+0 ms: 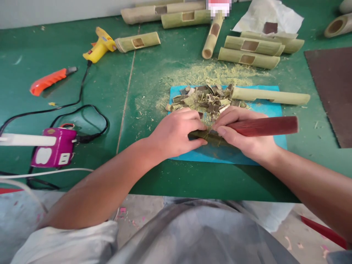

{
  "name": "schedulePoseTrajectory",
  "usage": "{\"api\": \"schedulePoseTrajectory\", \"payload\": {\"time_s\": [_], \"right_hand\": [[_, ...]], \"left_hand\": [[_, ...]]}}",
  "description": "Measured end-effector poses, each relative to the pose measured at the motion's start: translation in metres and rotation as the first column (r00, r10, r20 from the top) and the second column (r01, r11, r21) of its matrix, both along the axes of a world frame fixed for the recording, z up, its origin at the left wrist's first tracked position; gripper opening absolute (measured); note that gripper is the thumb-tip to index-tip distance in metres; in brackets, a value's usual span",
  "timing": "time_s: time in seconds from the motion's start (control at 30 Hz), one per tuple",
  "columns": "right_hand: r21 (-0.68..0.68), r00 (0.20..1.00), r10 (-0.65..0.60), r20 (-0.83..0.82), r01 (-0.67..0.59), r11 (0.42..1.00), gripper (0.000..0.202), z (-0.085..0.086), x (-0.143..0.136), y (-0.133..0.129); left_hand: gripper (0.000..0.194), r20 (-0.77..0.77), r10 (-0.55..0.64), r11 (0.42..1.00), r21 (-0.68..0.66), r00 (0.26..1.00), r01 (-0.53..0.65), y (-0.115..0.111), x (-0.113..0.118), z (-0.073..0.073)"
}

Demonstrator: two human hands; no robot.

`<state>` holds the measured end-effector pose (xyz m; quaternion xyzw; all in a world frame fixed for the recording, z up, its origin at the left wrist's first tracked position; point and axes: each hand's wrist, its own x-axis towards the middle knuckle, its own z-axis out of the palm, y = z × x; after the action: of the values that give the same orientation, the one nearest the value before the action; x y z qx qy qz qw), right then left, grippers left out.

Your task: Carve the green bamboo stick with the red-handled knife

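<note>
Head view: left hand (176, 134) presses its grip closed over a dark green bamboo piece (209, 137) lying on the blue mat (247, 152). Right hand (242, 134), touching the left at the fingertips, pinches the same piece and a red-brown handle (269, 125) running out to its right. Bamboo chips (206, 99) lie just beyond both grips, on the green tabletop (110, 91).

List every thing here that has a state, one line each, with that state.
left hand: pressed on the dark bamboo piece
right hand: closed round the red-handled tool
dark bamboo piece: lying flat on the blue mat
glue gun: lying down, cord attached
orange knife: lying unused
power strip: one plug in
</note>
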<state>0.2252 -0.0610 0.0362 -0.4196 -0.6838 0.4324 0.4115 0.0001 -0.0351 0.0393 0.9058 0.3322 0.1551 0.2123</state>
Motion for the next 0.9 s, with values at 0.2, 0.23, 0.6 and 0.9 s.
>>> {"api": "schedulePoseTrajectory", "payload": {"time_s": [0.2,0.23,0.6,0.9], "right_hand": [[0.116,0.999,-0.015,0.028,0.012,0.993,0.022,0.002,-0.001,-0.001],[0.128,0.999,-0.032,0.028,0.029,0.991,0.023,0.002,0.0,-0.002],[0.136,0.984,-0.153,-0.092,0.164,0.977,0.029,-0.009,0.004,-0.009],[0.021,0.997,-0.01,-0.075,0.012,1.0,0.022,-0.002,0.002,-0.002]], "left_hand": [[0.019,0.02,0.003,1.0,-0.008,1.0,-0.003,0.0,0.0,-0.001],[0.019,0.022,0.002,1.0,-0.005,1.0,-0.002,0.0,0.0,-0.002],[0.022,0.031,-0.007,1.0,0.028,1.0,0.006,0.0,-0.001,-0.003],[0.019,0.029,-0.011,1.0,0.015,1.0,0.01,-0.001,0.001,-0.001]]}}
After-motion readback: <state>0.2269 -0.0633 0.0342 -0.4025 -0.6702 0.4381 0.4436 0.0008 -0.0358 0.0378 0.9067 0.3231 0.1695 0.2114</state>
